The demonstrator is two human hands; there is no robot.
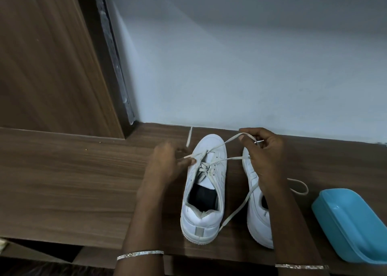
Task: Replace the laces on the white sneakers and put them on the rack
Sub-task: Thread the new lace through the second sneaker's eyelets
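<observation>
I'm pinching the lace (236, 210) w/ both hands over the white sneakers. My left hand (167, 162) is curling in at the left side of the first sneaker (202, 217), thumb & fingertips nipping one strand just beside the upper eyelets. It's a bit blurred, so I can't tell which fingers are doing the holding. My right hand (263, 156) is sitting further back toward the wall (251, 56), fingers curled. Its thumb & forefinger are gripping a loop of lace that's rising from the eyelets, w/ the lace tip poking out past my fingers. Another strand is running from the eyelets across to under my right palm. A long length is trailing down btwn the two shoes onto the wooden top (73, 181) near the first one's heel.

That shoe is standing upright, toe pointing at the wall, only partly laced. The second sneaker (256, 223) is standing just beside it on the right, parallel, mostly hiding under my right hand & forearm. A lace loop (307, 189) is lying on the wood to its right. A short loose lace piece (189, 138) is lying near the wall, by the first shoe's toe. A blue plastic container (351, 225) is sitting at far right, apart from the shoes. I'm wearing a bangle on each wrist.
</observation>
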